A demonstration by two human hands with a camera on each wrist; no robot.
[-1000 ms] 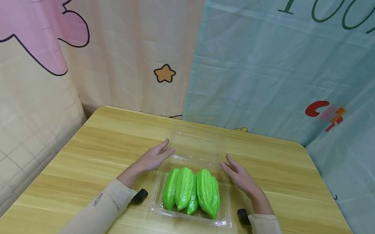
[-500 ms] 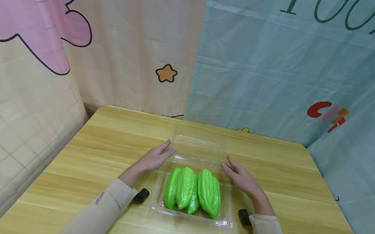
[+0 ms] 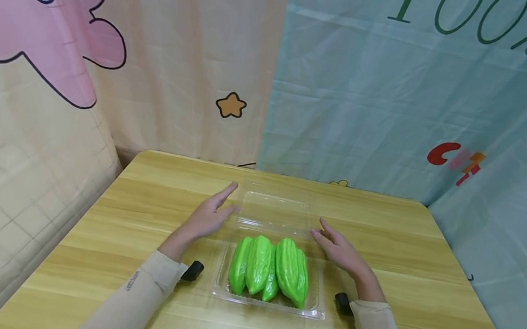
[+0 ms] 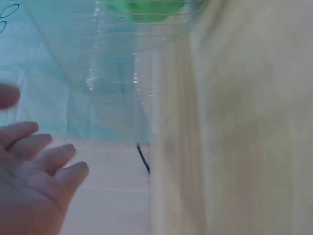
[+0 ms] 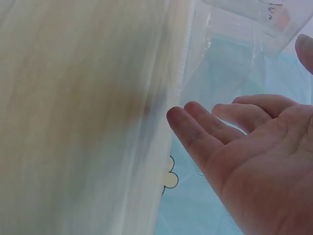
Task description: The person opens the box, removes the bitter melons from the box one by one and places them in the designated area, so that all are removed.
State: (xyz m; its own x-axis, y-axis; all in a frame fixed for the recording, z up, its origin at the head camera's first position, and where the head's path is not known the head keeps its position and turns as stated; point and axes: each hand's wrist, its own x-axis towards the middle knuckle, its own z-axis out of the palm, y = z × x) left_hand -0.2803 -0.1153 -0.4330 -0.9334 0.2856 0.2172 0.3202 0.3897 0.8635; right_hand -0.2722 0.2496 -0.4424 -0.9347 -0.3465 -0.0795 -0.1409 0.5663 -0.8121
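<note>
A clear plastic clamshell box (image 3: 275, 310) lies on the table with its lid (image 3: 275, 210) tipped back on the far side. Several bright green, ridged bitter melons (image 3: 258, 265) sit side by side in its base. To the left of the lid my left hand (image 3: 205, 217) has its fingers extended and holds nothing; the left wrist view shows the hand (image 4: 34, 181) apart from the clear plastic. My right hand (image 3: 338, 249) is beside the box's right edge, fingers stretched out and nothing in them. In the right wrist view, that hand's palm (image 5: 274, 161) faces the lid.
The box stands on a wooden table (image 3: 101, 243). Printed curtains (image 3: 197, 57) hang behind the table and along its sides. A small black device (image 3: 193, 271) is at the left wrist, another black device (image 3: 343, 304) at the right.
My left hand has shifted left and slightly away from the lid, its fingers spreading wider. The right hand, the box and the bitter melons stay in place.
</note>
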